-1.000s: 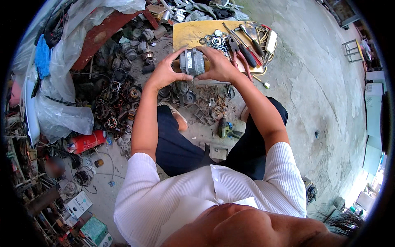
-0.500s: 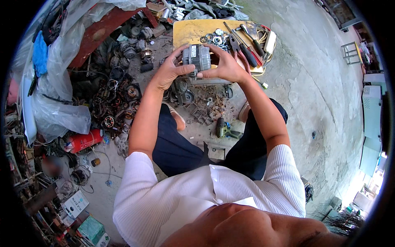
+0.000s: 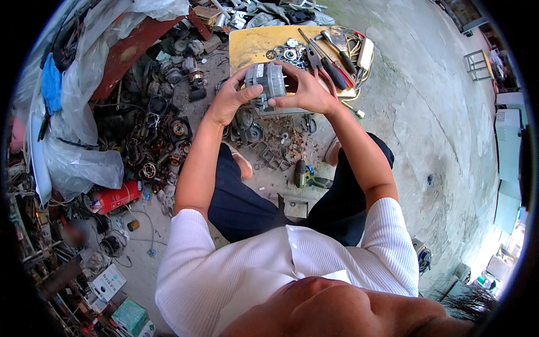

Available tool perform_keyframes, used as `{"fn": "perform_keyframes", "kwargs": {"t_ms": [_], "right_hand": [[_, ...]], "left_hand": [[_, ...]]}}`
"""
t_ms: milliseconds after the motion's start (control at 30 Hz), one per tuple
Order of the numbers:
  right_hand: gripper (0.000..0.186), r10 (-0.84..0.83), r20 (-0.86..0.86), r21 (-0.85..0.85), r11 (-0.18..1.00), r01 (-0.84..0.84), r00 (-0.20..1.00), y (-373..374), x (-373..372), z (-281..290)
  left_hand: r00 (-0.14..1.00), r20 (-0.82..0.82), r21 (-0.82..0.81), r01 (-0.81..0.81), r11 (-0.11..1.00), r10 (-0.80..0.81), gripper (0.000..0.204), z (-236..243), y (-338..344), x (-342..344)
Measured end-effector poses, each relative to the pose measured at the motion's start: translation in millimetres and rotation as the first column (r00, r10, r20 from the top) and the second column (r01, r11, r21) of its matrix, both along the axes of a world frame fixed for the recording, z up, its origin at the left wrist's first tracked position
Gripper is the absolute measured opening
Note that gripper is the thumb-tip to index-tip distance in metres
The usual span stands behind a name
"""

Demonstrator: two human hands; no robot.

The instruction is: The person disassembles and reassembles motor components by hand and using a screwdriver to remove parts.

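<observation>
"Where's the motor (image 3: 270, 81)?"
"At twelve o'clock, in the left hand (image 3: 229, 102) and right hand (image 3: 312, 95). Fingers spread wide, bent around it (both thumbs on the near side)."
"What's in the green box (image 3: 129, 316)?"
"It's between seven and eight; I can't see inside."
"Edges and room?"
"The motor hides some of the table's (image 3: 244, 45) near edge. Grey floor (image 3: 424, 126) spreads out at three."

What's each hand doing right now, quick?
Left hand: holding the left side of the grey cylindrical part.
Right hand: holding its right side.
</observation>
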State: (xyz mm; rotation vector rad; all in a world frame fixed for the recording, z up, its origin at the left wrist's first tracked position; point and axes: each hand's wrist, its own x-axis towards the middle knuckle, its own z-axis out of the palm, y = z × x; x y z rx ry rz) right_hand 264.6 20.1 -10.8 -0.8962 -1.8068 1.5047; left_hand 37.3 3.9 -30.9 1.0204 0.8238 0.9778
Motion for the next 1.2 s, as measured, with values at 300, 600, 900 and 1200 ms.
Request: {"fn": "perform_keyframes", "kwargs": {"t_ms": [300, 600, 900, 1200], "right_hand": [[0.098, -0.034, 0.005, -0.029, 0.999, 0.034, 0.999, -7, 6, 9], [0.097, -0.096, -0.034, -0.007, 0.995, 0.096, 0.995, -12, 10, 2], [0.099, -0.172, -0.033, 0.022, 0.985, 0.173, 0.985, -17, 9, -10], [0.093, -0.171, -0.045, 0.000, 0.985, 0.171, 0.984, -22, 10, -2]], "left_hand": [[0.999, -0.028, 0.022, -0.029, 0.999, 0.030, 0.082, 10, -5, 10], [0.996, -0.086, 0.012, -0.032, 0.999, 0.033, 0.082, 20, -8, 17], [0.995, -0.100, 0.022, 0.009, 1.000, -0.007, 0.080, 21, -7, 15], [0.990, -0.133, 0.032, 0.058, 0.998, -0.053, 0.092, 19, -6, 13]]}}
